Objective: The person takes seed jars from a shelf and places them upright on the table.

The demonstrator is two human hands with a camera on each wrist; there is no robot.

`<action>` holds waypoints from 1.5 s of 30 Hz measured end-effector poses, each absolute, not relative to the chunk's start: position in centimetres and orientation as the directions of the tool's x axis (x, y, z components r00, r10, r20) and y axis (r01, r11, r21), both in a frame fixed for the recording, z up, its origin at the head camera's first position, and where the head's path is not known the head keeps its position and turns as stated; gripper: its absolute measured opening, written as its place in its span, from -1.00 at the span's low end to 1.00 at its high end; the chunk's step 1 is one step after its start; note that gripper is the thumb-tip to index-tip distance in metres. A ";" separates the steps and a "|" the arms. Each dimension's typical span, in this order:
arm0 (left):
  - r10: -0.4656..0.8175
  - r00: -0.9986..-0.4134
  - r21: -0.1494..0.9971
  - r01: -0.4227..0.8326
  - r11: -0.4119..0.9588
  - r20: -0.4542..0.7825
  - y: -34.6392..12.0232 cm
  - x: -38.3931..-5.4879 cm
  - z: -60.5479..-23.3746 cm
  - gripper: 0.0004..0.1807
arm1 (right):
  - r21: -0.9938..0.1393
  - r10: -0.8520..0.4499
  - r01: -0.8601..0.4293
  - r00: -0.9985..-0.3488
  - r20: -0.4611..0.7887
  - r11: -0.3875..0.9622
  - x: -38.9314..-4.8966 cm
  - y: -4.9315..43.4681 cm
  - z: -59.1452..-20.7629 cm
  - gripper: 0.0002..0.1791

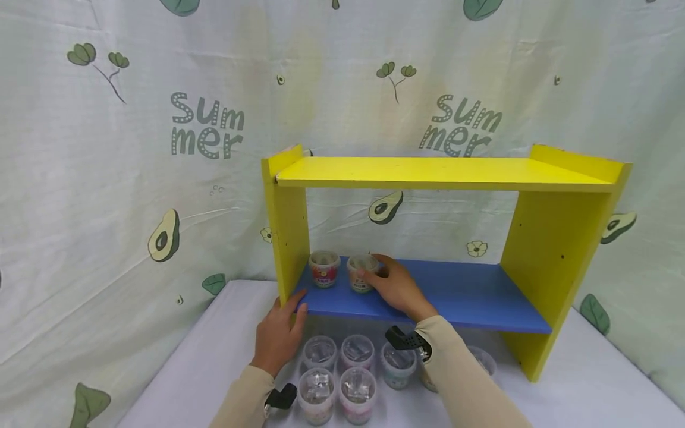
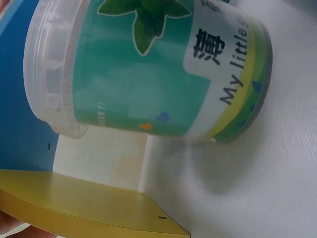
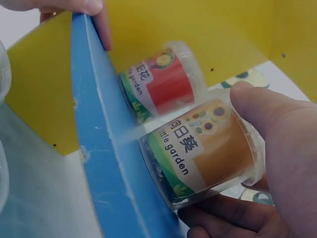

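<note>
On the blue shelf board [image 1: 455, 285], my right hand [image 1: 398, 288] holds a clear plastic cup [image 3: 198, 148] with an orange sunflower label, thumb and fingers on opposite sides near its rim. The cup stands upright, its base at the board. To its left stands a similar cup with a red label [image 1: 324, 270], close to the yellow side panel [image 1: 291, 226]. My left hand [image 1: 278, 336] grips the shelf's front left corner, a finger over the board and the thumb at its front edge. A green-labelled cup [image 2: 138, 69] looms close in the left wrist view.
Below the board, several lidded cups [image 1: 358, 389] stand on the white table [image 1: 214, 351], some partly covered by my right sleeve. A yellow top board [image 1: 412, 172] spans the shelf overhead. Behind hangs a printed cloth [image 1: 342, 107].
</note>
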State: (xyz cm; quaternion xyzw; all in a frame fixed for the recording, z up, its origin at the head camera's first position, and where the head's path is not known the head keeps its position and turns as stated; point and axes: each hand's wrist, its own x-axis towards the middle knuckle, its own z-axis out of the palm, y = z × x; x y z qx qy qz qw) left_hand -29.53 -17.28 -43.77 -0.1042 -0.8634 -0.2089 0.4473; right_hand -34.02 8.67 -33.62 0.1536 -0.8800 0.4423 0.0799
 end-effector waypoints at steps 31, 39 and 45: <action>-0.012 -0.591 0.279 0.363 0.889 0.807 -17.1 -29.6 -43.9 -0.62 | -0.951 -0.167 -0.309 -0.936 0.309 -0.029 -29.5 11.9 -34.8 -0.33; -0.008 -0.567 0.267 0.375 0.888 0.824 -17.1 -29.5 -43.5 -0.63 | -0.941 -0.178 -0.333 -0.924 0.339 -0.065 -28.1 12.8 -34.8 -0.38; -0.015 -0.594 0.279 0.355 0.892 0.804 -17.2 -29.4 -43.6 -0.62 | -0.945 -0.187 -0.323 -0.927 0.325 -0.040 -27.3 13.4 -34.8 -0.43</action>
